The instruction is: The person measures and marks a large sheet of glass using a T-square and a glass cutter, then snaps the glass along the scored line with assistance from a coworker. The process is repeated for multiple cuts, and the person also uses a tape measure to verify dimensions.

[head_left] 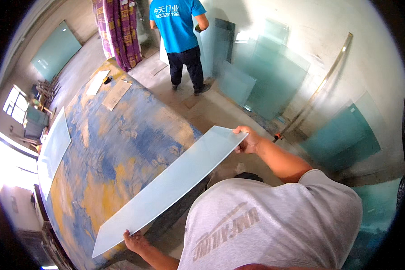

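A long, narrow strip of pale frosted glass [168, 186] is held between my two hands, slanting from the lower left up to the right. My left hand [137, 243] grips its near long edge close to the lower-left end, thumb on top. At the upper-right end, my right hand [248, 139] is closed round the corner, its fingers partly under the glass. The strip lies over the near edge of a large table covered in blue and yellow patterned cloth [117, 139]; whether it touches the cloth I cannot tell.
Another glass pane [56, 150] lies at the table's left edge. Paper and cardboard pieces [117, 94] rest at its far end. A person in a blue shirt [173, 27] stands beyond, facing away. Glass sheets [274, 76] lean along the right wall near a long strip [321, 87].
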The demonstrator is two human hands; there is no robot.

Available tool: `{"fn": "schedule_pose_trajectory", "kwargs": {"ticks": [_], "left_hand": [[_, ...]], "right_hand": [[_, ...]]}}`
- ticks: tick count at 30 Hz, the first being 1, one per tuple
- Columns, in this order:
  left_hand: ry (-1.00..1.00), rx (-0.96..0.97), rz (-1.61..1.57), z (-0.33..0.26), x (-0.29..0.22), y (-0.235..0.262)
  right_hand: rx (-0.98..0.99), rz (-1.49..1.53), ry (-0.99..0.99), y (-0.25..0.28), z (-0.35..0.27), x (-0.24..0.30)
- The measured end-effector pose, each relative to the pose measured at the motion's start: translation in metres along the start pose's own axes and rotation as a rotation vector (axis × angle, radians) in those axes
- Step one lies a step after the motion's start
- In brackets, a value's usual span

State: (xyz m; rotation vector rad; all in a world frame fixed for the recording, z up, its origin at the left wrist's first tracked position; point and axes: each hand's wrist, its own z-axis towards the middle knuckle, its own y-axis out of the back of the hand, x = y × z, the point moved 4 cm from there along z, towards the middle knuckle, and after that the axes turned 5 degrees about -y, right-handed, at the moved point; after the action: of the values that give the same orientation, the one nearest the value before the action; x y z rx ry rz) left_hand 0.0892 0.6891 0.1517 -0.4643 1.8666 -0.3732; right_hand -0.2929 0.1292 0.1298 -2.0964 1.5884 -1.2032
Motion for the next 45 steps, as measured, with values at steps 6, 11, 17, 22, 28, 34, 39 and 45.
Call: {"fn": "schedule_pose_trajectory", "kwargs": {"ticks": [6,11,17,22,28,34,39,45], "left_hand": [[0.087,0.164,-0.236,0.024,0.036,0.03],[0.132,0.162,-0.375,0.044,0.093,0.041],[0.244,0.028,-0.318,0.052,0.155,0.088],[0.346,-0.08,-0.318,0.023,0.166,0.054],[0.241,-0.164,-0.214,0.038,0.189,0.08],[0.324,-0.129,-0.168,0.045,0.178,0.049],[0.285,-0.224,-0.114,0.081,0.165,0.069],[0.282,-0.227,0.358,0.061,0.156,0.049]], "right_hand": [[0.024,-0.138,-0.044,-0.002,0.033,0.022],[-0.024,-0.297,-0.173,0.025,0.091,0.011],[-0.205,-0.448,-0.282,0.076,0.14,-0.025],[-0.384,-0.449,-0.218,0.101,0.127,-0.043],[-0.399,-0.493,-0.094,0.095,0.115,-0.052],[-0.45,-0.651,0.067,0.072,0.106,-0.061],[-0.37,-0.576,0.051,0.077,0.121,-0.08],[-0.471,-0.562,0.149,0.154,0.153,-0.092]]}}
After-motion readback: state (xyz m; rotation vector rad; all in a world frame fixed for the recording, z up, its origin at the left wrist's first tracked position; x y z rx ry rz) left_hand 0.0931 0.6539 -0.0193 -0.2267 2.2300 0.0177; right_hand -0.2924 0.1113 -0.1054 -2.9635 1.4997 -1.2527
